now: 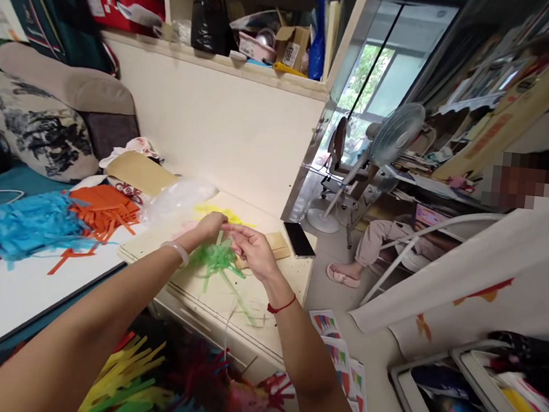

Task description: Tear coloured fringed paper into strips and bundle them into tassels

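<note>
My left hand and my right hand meet fingertip to fingertip above a small cream-coloured cabinet top. Both are closed in a pinch at the upper end of green fringed tissue paper, whose strips dangle below the fingers. The exact spot they grip is blurred. Yellow paper strips lie just beyond my left hand. Beside my right hand are a brown paper piece and a black phone.
Blue fringed paper and orange fringed paper are piled on the white board at left. Colourful fringes hang below my arms. A fan stands beyond, and a seated person is at right.
</note>
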Tool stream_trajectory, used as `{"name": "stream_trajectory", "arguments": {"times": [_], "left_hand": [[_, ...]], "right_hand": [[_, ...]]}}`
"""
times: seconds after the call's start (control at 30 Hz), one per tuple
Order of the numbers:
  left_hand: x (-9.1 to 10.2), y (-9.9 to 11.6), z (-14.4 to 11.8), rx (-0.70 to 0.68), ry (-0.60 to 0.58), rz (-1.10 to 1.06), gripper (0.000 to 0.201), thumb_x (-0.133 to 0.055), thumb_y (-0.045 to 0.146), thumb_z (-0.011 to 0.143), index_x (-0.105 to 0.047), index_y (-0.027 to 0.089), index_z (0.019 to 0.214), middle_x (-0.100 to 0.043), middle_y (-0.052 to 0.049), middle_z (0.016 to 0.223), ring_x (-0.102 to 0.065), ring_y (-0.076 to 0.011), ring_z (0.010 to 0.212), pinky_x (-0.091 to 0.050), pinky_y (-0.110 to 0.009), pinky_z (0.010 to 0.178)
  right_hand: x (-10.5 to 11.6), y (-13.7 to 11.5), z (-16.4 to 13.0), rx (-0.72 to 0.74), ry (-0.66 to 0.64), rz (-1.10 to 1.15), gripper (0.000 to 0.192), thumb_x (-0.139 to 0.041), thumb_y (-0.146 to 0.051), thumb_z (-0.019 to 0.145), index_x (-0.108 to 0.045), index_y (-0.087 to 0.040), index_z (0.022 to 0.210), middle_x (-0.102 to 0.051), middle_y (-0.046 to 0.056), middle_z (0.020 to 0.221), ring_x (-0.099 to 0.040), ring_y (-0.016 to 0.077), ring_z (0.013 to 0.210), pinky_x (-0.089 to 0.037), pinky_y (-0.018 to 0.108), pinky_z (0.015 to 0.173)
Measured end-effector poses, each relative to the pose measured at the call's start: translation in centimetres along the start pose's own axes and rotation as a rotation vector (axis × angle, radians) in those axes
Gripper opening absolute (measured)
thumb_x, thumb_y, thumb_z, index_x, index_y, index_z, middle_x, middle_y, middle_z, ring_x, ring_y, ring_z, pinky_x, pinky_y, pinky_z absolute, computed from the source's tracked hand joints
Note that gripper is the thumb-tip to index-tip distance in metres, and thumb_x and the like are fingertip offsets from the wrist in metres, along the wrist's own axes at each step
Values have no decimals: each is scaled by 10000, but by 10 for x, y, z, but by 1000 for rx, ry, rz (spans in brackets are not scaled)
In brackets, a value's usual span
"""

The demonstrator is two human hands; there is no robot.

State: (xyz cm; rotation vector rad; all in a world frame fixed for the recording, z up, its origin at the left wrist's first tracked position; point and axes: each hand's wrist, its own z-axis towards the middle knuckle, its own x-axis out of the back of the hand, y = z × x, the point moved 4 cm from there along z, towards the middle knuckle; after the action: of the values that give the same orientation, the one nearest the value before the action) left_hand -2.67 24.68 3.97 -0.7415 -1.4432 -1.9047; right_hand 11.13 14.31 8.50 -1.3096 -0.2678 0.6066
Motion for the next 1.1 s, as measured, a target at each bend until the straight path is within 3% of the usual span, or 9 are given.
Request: {"name": "stream_trajectory", "arguments": {"times": [0.1, 0.17, 0.3, 0.43, 0.6, 0.7, 0.83, 1.0, 1.1], "left_hand": [[13, -4, -2, -7, 85, -59, 149, -624, 269, 783, -655, 126, 754, -675, -73, 771, -611, -216, 797, -445, -301, 733], [25, -4, -6, -6, 160, -112, 162, -595, 280, 771, -663, 134, 754, -680, -79, 730, -604, -213, 760, -427, -281, 697], [48, 0, -24, -18, 269, -242, 239, -578, 299, 743, -644, 133, 900, -657, -38, 692, -578, -160, 643, -415, -239, 603], [61, 11, -53, -79, 284, -418, 434, -593, 392, 749, -593, 148, 1108, -626, -5, 708, -557, -130, 614, -412, -220, 579], [58, 30, -99, -61, 186, -710, 430, -610, 534, 746, -687, 129, 868, -666, -43, 740, -569, -139, 631, -429, -232, 570], [50, 41, -128, -5, 103, -914, 397, -675, 517, 714, -716, 144, 844, -708, -56, 822, -615, -166, 719, -472, -259, 656], [43, 49, -151, 51, 35, -1015, 359, -730, 477, 677, -748, 153, 830, -733, -74, 860, -647, -196, 804, -491, -300, 759], [50, 47, -150, 32, 124, -1030, 276, -812, 378, 580, -762, 173, 758, -741, -77, 895, -648, -221, 910, -492, -330, 836], [53, 39, -142, 95, 211, -1009, 316, -839, 366, 523, -752, 146, 733, -739, -82, 840, -658, -214, 815, -514, -331, 770]], "right_hand": [[3, -1, -1, -16, 7, 20, 393, -661, -466, 727, -598, -186, 997, -505, -73, 513, -274, 43, 416, -152, 185, 405], [7, -1, -1, -21, 50, 23, 372, -674, -464, 712, -580, -181, 934, -566, -52, 549, -276, 35, 404, -154, 178, 398], [19, 1, 3, 16, 231, -25, 339, -706, -454, 654, -546, -163, 723, -573, -32, 559, -327, 30, 412, -175, 169, 388], [21, 5, 8, 69, 345, -60, 334, -709, -447, 638, -590, -142, 703, -515, -53, 507, -316, 28, 400, -194, 176, 382], [10, 2, 4, 109, 367, -84, 309, -738, -411, 624, -648, -134, 727, -524, -49, 516, -420, 57, 459, -313, 189, 433], [-2, -7, -5, 196, 325, -154, 264, -721, -391, 671, -663, -144, 744, -571, -31, 558, -514, 87, 531, -428, 216, 543], [-17, -16, -18, 329, 282, -274, 219, -677, -372, 743, -653, -155, 765, -627, 0, 627, -580, 119, 576, -493, 253, 599], [-22, -16, -24, 394, 308, -359, 172, -659, -337, 756, -640, -167, 746, -668, 31, 714, -617, 142, 650, -516, 267, 630], [-21, -18, -24, 419, 322, -360, 164, -653, -323, 756, -619, -166, 725, -654, 24, 688, -603, 134, 630, -510, 262, 624]]}}
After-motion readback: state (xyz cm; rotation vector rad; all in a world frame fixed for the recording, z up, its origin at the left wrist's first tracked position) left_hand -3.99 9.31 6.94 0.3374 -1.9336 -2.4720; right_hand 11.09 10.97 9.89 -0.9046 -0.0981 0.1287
